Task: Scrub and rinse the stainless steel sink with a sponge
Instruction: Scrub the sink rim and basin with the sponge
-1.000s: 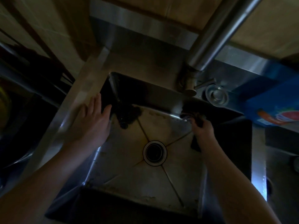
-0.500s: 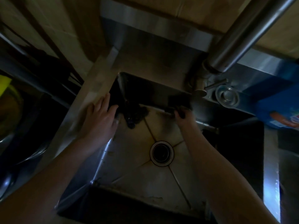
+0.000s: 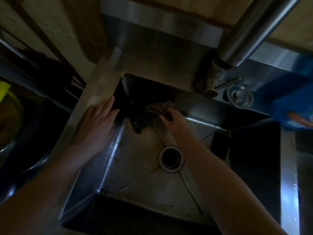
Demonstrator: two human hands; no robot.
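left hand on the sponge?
No, the left hand lies flat on the left rim of the sink, while the right hand grips the sponge at the far wall.

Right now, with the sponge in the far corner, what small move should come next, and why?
Probably sweep the sponge toward you along the left wall's base: the right hand grips it in the far-left corner, and brownish specks line that seam of the sink.

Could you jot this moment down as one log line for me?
step: scrub | right hand: grips sponge at sink's far-left corner | left hand: flat on rim
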